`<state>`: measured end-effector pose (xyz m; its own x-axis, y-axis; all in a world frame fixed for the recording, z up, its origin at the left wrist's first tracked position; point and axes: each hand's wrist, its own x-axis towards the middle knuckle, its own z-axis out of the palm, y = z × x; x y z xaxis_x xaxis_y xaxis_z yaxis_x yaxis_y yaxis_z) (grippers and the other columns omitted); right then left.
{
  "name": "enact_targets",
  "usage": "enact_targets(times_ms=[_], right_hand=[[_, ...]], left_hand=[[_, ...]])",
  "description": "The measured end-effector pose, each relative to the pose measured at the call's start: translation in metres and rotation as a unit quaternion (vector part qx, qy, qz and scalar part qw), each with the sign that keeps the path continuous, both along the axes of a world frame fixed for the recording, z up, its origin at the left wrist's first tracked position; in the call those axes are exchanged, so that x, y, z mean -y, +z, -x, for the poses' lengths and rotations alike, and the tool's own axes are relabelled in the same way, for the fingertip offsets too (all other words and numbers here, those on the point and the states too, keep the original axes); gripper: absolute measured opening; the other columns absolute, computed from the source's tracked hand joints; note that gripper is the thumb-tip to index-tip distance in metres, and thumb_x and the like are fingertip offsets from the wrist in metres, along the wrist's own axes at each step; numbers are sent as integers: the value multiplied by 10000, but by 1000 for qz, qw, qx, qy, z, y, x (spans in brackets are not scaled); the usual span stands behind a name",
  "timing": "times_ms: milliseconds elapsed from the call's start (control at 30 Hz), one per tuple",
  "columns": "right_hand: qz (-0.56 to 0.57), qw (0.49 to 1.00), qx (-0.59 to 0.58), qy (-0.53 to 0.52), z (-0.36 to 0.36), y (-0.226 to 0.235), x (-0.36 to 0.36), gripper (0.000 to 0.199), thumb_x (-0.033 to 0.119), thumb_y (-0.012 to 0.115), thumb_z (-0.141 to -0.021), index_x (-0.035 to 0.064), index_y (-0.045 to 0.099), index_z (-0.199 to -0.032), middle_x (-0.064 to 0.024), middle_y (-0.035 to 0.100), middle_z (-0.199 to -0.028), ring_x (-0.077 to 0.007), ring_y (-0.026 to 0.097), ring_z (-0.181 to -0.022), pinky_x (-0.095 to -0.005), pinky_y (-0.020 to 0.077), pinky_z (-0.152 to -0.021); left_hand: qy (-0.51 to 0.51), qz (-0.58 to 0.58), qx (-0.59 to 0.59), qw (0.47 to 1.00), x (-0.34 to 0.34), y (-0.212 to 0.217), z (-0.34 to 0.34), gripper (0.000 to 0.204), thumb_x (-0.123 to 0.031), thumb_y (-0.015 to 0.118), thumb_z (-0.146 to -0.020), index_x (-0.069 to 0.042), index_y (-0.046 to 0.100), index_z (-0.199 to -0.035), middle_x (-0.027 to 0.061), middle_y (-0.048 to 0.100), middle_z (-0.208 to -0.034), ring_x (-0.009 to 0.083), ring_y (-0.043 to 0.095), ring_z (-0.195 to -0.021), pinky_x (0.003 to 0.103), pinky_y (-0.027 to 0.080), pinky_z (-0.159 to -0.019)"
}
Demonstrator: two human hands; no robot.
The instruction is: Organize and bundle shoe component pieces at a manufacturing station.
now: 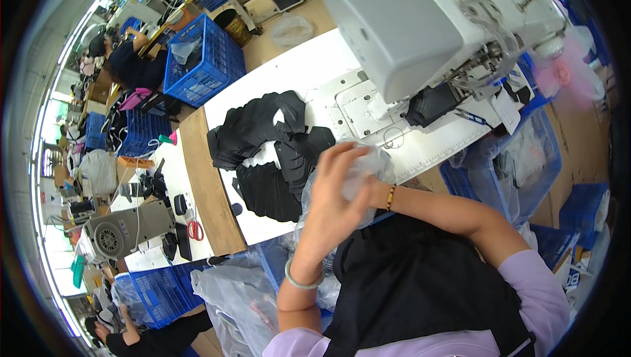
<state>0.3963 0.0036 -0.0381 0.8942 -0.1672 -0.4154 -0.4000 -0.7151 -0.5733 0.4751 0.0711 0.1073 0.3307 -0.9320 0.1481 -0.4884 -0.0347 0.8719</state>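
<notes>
A crumpled clear plastic bag [376, 164] is bunched up at the front edge of the white sewing table. My left hand [332, 196], with a pale bangle at its wrist, curves its fingers and thumb round the bag. My right hand [374, 193], below a beaded bracelet, reaches in from the right at the same bag; its fingers are hidden by the plastic and my left hand. Just beyond lie stacks of black fabric pieces [263, 120], fanned out and overlapping, with small white patches between them.
The grey sewing machine head [401, 22] overhangs the far right of the white table [302, 61]. Black pieces [430, 104] lie by its needle area, near tweezers [472, 118]. A pink fan [562, 73] is at right. Blue crates [207, 61] stand around; red scissors [194, 229] lie leftward.
</notes>
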Motion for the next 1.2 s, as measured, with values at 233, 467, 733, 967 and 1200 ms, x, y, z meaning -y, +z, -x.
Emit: enact_targets(times_ms=[233, 467, 733, 967, 1200], right_hand=[[232, 956, 179, -3, 1, -52, -27, 483, 232, 511, -803, -19, 473, -1214, -304, 477, -1180, -334, 517, -1048, -426, 427, -827], [17, 976, -154, 154, -19, -11, -9, 640, 296, 551, -790, 8, 350, -1326, -317, 413, -1240, -369, 537, -1012, -397, 452, -814], [-37, 994, -38, 91, 41, -20, 58, 635, 304, 613, -745, 20, 420, -1279, -266, 471, -1215, -339, 543, -1023, -386, 439, -852], [-87, 994, 73, 3, 31, -11, 74, 630, 312, 668, -706, 30, 482, -1238, -221, 522, -1193, -312, 547, -1032, -377, 429, -885], [-140, 985, 104, 4, 20, -36, 83, 658, 370, 744, -622, 36, 555, -1156, -186, 565, -1159, -284, 563, -1003, -373, 437, -884]], left_hand=[[262, -343, 48, 901, -99, -159, -66, 398, -315, 471, -909, 66, 575, -853, 228, 608, -797, 281, 602, -740, 388, 460, -683], [240, -133, -242, 931, -74, -199, 3, 300, -226, 484, -912, 50, 559, -821, 62, 577, -701, 112, 519, -667, 266, 406, -595], [217, 63, -501, 836, -69, -197, 12, 161, -161, 563, -870, -25, 604, -793, -45, 553, -709, 27, 462, -625, 192, 362, -570], [231, 169, -605, 743, -52, -182, 11, 152, -120, 562, -838, 25, 610, -845, 26, 608, -752, 82, 542, -607, 202, 415, -559], [238, 149, -595, 753, -35, -175, 15, 202, -73, 579, -847, -60, 528, -652, -44, 506, -656, 24, 419, -598, 197, 332, -563]])
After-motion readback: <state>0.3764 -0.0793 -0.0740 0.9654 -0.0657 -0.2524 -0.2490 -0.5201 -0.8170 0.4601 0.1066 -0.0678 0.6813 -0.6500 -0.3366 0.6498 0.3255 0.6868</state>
